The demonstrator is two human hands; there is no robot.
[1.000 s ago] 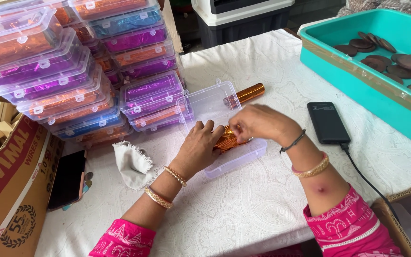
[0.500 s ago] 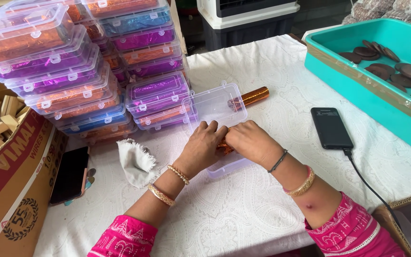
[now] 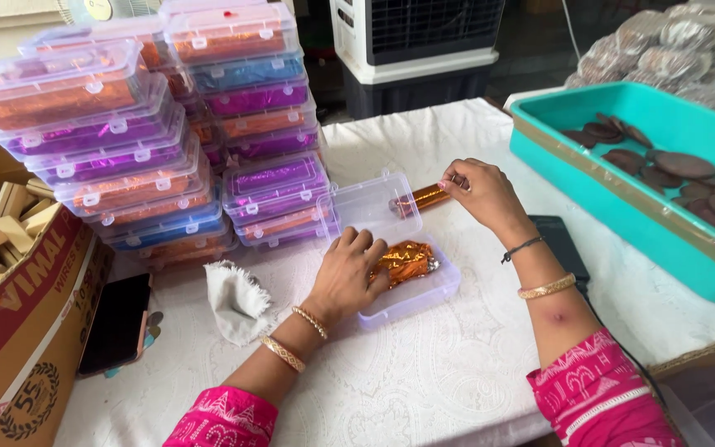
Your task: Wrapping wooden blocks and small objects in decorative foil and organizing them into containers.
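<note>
An open clear plastic box (image 3: 424, 291) lies on the white tablecloth with orange foil-wrapped pieces (image 3: 407, 258) inside; its lid (image 3: 366, 207) stands open behind. My left hand (image 3: 345, 277) rests on the box's left side, fingers pressing the orange foil. My right hand (image 3: 482, 192) reaches behind the lid and grips the end of an orange foil-wrapped roll (image 3: 419, 199) lying on the cloth.
Tall stacks of closed clear boxes (image 3: 167, 124) with orange, purple and blue foil stand at the back left. A teal tray (image 3: 622, 207) of dark round discs is on the right. A black phone (image 3: 560, 244), a white cloth (image 3: 237, 298), another phone (image 3: 117, 323) and a cardboard carton (image 3: 10, 331) lie nearby.
My right hand has left the box and moved back and right to the orange roll. My left hand stays on the foil in the box.
</note>
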